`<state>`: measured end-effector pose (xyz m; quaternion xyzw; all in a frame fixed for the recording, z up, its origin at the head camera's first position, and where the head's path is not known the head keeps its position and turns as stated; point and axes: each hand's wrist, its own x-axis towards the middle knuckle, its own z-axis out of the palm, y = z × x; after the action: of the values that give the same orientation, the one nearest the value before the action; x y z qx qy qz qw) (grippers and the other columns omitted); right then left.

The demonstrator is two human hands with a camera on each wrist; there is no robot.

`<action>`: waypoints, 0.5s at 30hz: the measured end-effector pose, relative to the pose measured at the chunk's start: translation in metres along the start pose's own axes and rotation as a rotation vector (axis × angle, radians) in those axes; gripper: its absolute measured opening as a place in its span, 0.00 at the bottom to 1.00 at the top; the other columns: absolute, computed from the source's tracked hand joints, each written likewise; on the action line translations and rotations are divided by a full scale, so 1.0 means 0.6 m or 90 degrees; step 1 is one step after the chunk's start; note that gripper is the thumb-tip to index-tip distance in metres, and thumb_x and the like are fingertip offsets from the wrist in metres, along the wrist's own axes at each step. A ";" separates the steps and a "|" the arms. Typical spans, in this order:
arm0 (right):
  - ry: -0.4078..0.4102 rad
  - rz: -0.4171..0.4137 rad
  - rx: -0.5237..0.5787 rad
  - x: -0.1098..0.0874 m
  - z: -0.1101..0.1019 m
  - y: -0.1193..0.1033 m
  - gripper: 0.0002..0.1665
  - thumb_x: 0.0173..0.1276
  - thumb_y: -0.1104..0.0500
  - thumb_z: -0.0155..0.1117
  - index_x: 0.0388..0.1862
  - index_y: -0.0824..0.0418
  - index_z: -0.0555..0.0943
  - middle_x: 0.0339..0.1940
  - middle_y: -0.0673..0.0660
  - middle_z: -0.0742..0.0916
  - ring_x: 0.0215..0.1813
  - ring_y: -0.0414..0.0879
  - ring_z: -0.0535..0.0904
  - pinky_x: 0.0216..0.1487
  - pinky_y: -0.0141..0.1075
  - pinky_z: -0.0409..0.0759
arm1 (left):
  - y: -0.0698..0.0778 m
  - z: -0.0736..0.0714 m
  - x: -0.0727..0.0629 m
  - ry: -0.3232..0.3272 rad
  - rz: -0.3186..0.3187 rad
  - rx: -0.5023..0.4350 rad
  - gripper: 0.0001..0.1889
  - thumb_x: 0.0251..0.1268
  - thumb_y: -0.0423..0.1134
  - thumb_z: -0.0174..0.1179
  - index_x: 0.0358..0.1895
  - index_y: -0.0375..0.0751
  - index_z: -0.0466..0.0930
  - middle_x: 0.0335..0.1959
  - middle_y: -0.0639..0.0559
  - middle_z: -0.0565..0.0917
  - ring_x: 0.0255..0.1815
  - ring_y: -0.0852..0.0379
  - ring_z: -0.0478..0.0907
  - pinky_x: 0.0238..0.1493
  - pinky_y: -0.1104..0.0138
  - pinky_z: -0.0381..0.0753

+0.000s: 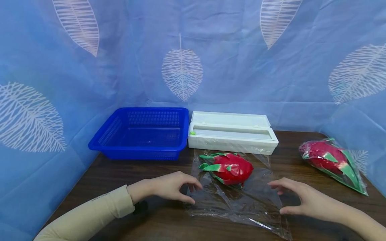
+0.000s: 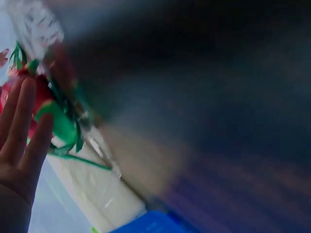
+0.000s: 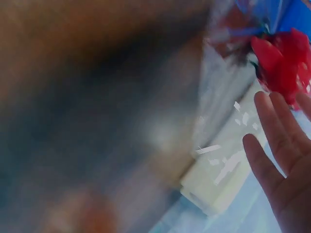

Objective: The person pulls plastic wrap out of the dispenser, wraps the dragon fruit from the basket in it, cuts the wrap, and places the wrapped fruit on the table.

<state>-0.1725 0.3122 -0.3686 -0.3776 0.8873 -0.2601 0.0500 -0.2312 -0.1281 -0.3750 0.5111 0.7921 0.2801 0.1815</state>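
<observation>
A blue cloth printed with white leaves (image 1: 229,73) hangs behind a dark brown wood-grain table (image 1: 163,224); a blue plastic basket with slotted sides (image 1: 141,154) stands just left of a long white box, its lid laid back (image 1: 229,144); a thin, clear, creased film sheet (image 1: 241,207) spreads over the table in front of the box; well to the box's right lies a film-wrapped red-and-green dragon fruit (image 1: 328,159); an unwrapped red dragon fruit with green scales (image 1: 233,170) lies on the sheet, close in front of the box; nearer than that fruit, the left hand (image 1: 175,187) and right hand (image 1: 304,199) sit at the sheet's two sides, fingers loosely bent, thumbs apart, pinching nothing; whether they touch it I cannot tell.
</observation>
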 end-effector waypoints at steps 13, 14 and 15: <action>-0.121 -0.061 0.206 -0.004 0.059 0.008 0.14 0.61 0.60 0.73 0.41 0.51 0.77 0.34 0.44 0.78 0.35 0.35 0.73 0.29 0.30 0.72 | -0.006 0.020 -0.003 -0.092 -0.026 0.088 0.22 0.55 0.52 0.71 0.52 0.53 0.80 0.36 0.68 0.76 0.38 0.73 0.72 0.40 0.78 0.72; -0.126 -0.064 0.213 -0.004 0.060 0.007 0.14 0.60 0.61 0.73 0.39 0.50 0.77 0.33 0.44 0.78 0.34 0.35 0.73 0.29 0.29 0.72 | -0.006 0.021 -0.004 -0.093 -0.022 0.093 0.22 0.54 0.53 0.72 0.52 0.53 0.80 0.36 0.68 0.76 0.38 0.73 0.72 0.40 0.79 0.72; -0.129 -0.068 0.219 -0.003 0.062 0.006 0.14 0.60 0.62 0.73 0.38 0.50 0.77 0.33 0.45 0.78 0.34 0.35 0.73 0.29 0.29 0.72 | -0.006 0.022 -0.004 -0.094 -0.019 0.097 0.22 0.53 0.55 0.72 0.51 0.54 0.80 0.36 0.68 0.75 0.38 0.73 0.71 0.40 0.79 0.72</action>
<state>-0.1629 0.2998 -0.4027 -0.4344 0.7987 -0.3712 0.1887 -0.2252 -0.1283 -0.3878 0.5305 0.8034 0.1777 0.2039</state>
